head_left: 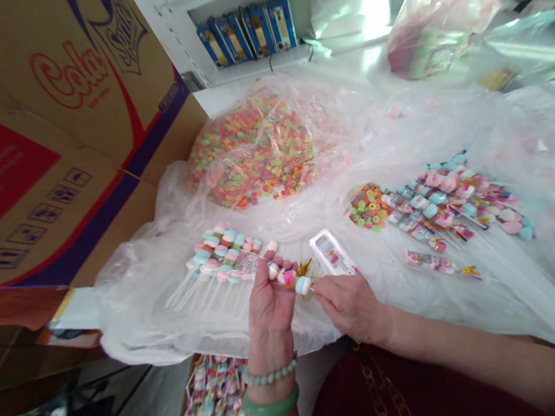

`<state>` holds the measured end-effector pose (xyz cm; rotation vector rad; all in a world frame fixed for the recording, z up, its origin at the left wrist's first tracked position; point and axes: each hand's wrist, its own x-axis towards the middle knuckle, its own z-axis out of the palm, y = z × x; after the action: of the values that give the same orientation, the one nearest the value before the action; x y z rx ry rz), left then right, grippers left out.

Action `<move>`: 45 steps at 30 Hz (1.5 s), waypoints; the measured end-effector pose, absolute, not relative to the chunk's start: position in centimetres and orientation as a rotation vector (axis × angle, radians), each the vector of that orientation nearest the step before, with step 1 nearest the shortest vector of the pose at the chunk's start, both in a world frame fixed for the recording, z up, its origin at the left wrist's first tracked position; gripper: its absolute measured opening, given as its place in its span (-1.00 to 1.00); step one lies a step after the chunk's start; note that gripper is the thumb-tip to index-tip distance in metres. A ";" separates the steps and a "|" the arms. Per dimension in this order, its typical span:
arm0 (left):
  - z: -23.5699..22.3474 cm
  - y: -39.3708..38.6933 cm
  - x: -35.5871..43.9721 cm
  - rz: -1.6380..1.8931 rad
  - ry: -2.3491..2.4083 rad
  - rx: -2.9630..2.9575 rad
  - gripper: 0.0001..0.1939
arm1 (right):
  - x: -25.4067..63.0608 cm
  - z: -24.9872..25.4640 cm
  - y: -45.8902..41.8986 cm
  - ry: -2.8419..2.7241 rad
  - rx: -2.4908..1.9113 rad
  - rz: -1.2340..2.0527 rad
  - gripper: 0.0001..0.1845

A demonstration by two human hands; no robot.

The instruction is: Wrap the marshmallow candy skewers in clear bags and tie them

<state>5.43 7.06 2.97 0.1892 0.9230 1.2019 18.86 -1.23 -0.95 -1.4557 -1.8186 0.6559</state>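
Observation:
My left hand point(272, 305), with green bracelets on its wrist, is closed around a marshmallow skewer point(289, 277) in pink, white and blue. A gold twist tie point(305, 268) stands out near its right end. Fingers of my right hand point(351, 303) pinch together at that same end, by the blue and white marshmallow; exactly what they grip is hidden. Just left of my hands lies a row of marshmallow skewers point(219, 251) with white sticks pointing toward me. Behind my right hand is a white printed card or pack point(331, 252).
A clear bag of colourful ring candies point(260, 146) lies behind. Wrapped skewers point(449, 198) pile at right beside loose ring candies point(368, 207) and white sticks point(531, 286). A large cardboard box point(115, 153) stands at left; a box of finished-looking skewers point(214, 402) sits below the table edge.

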 end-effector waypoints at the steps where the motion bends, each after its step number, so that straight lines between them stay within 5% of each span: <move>1: 3.0 7.1 5.5 1.199 0.918 0.197 -0.79 | 18.8 -0.9 -1.4 -1.864 -1.436 0.600 -0.79; 4: 2.9 7.0 5.7 1.194 0.902 0.263 -0.82 | 18.8 -0.6 -1.1 -1.662 -1.427 0.929 -0.82; 9: 3.3 6.8 5.7 1.147 0.800 0.310 -0.75 | 19.4 -0.5 0.6 -0.620 -0.848 2.212 -0.91; 12: 3.5 7.0 5.4 1.119 0.783 0.299 -0.66 | 19.4 -1.0 0.9 -0.274 -0.503 2.507 -0.91; 16: 3.1 7.3 4.8 1.107 0.910 0.278 -0.62 | 19.0 -0.6 0.4 -0.332 -0.696 2.371 -0.87; 22: 2.0 7.0 4.9 1.231 0.947 0.227 -0.87 | 19.2 -0.1 0.6 -0.527 -1.069 2.075 -0.88; 27: 1.6 6.1 5.6 1.213 0.959 0.303 -0.77 | 19.1 -0.6 0.6 -0.889 -1.216 1.706 -0.92; 34: 2.2 4.7 6.5 1.090 0.874 0.370 -0.65 | 19.0 -0.8 1.2 -0.269 -0.639 2.410 -0.96; 39: 2.3 5.9 4.5 1.057 0.883 0.215 -0.64 | 20.1 -1.6 1.3 -0.215 -0.604 2.493 -0.96; 42: 2.4 7.0 3.8 1.164 0.981 0.158 -0.89 | 19.8 -1.4 0.7 -0.444 -0.933 2.287 -0.93; 45: 2.6 7.7 4.1 1.172 1.141 0.099 -0.83 | 19.2 -1.2 0.3 -0.859 -1.243 1.804 -0.95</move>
<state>4.08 7.68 2.56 0.0992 1.1414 1.1723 19.19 0.26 -1.21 -1.2430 -0.8593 1.8036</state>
